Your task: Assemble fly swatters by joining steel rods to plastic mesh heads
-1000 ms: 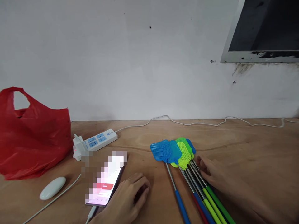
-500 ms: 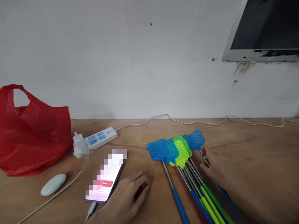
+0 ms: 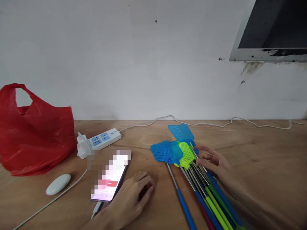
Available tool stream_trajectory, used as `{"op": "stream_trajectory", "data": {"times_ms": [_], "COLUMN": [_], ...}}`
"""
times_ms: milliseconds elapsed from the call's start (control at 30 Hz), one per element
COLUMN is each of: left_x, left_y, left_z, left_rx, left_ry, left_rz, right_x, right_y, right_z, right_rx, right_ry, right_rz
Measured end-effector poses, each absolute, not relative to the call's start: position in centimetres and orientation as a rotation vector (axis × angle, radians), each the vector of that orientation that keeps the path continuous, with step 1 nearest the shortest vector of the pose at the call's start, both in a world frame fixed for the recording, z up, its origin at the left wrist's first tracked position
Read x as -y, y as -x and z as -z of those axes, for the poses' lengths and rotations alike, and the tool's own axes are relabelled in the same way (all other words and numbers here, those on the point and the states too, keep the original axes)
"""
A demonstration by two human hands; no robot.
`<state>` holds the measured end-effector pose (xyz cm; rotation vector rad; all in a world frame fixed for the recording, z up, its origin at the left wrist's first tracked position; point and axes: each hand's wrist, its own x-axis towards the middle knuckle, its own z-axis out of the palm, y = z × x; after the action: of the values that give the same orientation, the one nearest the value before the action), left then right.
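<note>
While the right hand (image 3: 213, 163), grip narrow, pinches the swatters (image 3: 185, 156) right of the phone (image 3: 117, 174) and the left hand (image 3: 131, 194) rests slack beside it, a light touch should avoid snagging the heads (image 3: 181, 132).

One left hand (image 3: 134, 195), one right hand (image 3: 212, 163). Beside and at the right hand lie long-handled flyswatters with flat plastic mesh heads (image 3: 161, 150); overlap hides their total, but at least seven coloured grips (image 3: 185, 209) show: three blue, two yellow-green, one red, one green. Just left of the left hand, one slim rectangular phone (image 3: 109, 183). Farther left of it, one white oval object (image 3: 58, 184), one red plastic carrier bag (image 3: 40, 140) and one white rectangular power strip (image 3: 111, 138) with four blue socket panels (image 3: 97, 142).
</note>
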<state>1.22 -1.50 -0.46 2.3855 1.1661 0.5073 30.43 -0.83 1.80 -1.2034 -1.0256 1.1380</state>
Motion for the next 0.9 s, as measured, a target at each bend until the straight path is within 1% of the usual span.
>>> {"op": "stream_trajectory", "data": {"times_ms": [100,233,500,700,900], "left_x": [1.6,1.6,1.9,2.1,2.7], "left_y": [-1.3,-1.3,-1.3,-1.5,-1.5], "left_z": [0.1,0.2,0.4,-0.4,-0.8], "left_rx": [-1.156,-1.147,-1.154,-1.071,-1.087], "left_ry": [-2.370,-2.370,-2.332,-2.232,-2.191], "left_rz": [-0.488,-0.506,-0.516,-0.570,-0.446], "right_x": [1.2,1.3,1.5,2.1,2.8], "right_y": [-30.1,-30.4,-29.7,-28.5,-27.9], "right_z": [-1.2,-1.1,-2.1,-1.5,-0.6], "right_rx": [0.879,0.831,0.741,0.796,0.885], "right_ry": [1.181,1.131,1.060,0.955,0.845], "right_rz": [-1.312,-1.448,-1.576,-1.634,-1.733]}}
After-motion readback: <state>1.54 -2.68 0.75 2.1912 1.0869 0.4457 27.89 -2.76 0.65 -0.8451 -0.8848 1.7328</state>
